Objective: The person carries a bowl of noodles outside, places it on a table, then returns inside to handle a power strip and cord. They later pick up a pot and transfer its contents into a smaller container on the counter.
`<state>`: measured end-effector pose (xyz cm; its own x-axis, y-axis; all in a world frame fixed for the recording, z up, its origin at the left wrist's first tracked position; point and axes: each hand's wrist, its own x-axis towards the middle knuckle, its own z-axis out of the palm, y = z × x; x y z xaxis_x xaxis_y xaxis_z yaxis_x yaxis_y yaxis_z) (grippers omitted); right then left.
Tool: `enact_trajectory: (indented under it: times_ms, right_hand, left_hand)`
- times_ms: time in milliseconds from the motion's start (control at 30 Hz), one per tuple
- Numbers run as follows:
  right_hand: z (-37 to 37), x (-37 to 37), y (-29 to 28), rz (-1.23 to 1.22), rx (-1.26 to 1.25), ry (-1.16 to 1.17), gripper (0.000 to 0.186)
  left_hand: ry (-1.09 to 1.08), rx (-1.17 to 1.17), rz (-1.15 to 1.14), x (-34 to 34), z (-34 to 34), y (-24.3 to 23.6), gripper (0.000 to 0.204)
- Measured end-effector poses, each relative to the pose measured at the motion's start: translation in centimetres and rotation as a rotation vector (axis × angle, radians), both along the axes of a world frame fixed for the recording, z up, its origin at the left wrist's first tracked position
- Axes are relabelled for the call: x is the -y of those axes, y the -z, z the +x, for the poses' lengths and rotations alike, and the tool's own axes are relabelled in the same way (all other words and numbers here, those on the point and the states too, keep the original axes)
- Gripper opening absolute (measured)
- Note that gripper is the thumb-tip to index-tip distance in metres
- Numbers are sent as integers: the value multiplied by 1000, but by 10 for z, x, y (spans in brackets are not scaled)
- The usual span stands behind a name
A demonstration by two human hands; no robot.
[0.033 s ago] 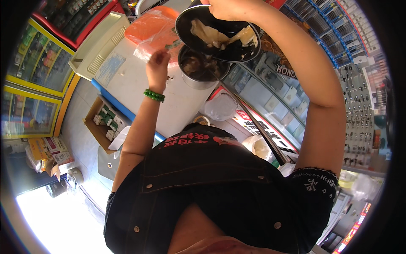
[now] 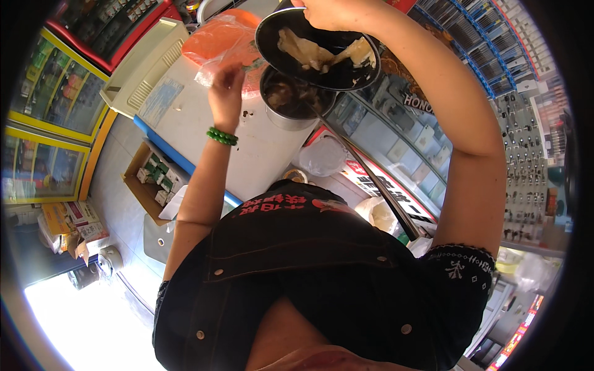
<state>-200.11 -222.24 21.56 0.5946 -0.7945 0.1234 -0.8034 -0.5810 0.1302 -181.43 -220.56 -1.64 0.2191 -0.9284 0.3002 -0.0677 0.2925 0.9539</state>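
At the top, my right hand (image 2: pixel 334 12) is closed on the rim of a black pan (image 2: pixel 334 71), which tips toward me. Pale, wet-looking pieces of food (image 2: pixel 303 49) cling inside it. Just below and left stands a metal pot (image 2: pixel 291 119) holding brownish food. A long dark handle (image 2: pixel 365 167) slopes out of this pot to the lower right; its far end is hidden. My left hand (image 2: pixel 226 93), with a green bead bracelet above it, hovers left of the pot beside a clear plastic bag (image 2: pixel 213 71). Its fingers are curled in; whatever they may hold is hidden.
The pot stands on a white tabletop (image 2: pixel 204 117) with dark crumbs and an orange bag (image 2: pixel 216 37). Glass display cases (image 2: pixel 396 117) line the right. On the floor at left is an open carton (image 2: pixel 145 179) of small boxes. Yellow-framed coolers (image 2: pixel 46 148) stand beyond.
My left hand has shifted slightly up and left, its fingers rising next to the plastic bag. The black pan and my right hand have hardly moved.
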Motion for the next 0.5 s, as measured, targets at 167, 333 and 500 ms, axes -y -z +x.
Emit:
enact_trajectory:
  times_ms: [167, 333, 500]
  right_hand:
    - [2, -3, 11, -70, -27, -97, 10]
    - [10, -19, 19, -90, -34, -113, 9]
    - [16, -26, 28, -64, -66, -134, 10]
  left_hand:
    - [-14, 425, -571, 22, 1, -79, 18]
    - [245, 508, -638, 29, -3, -107, 18]
    - [250, 542, -686, 26, 2, -97, 16]
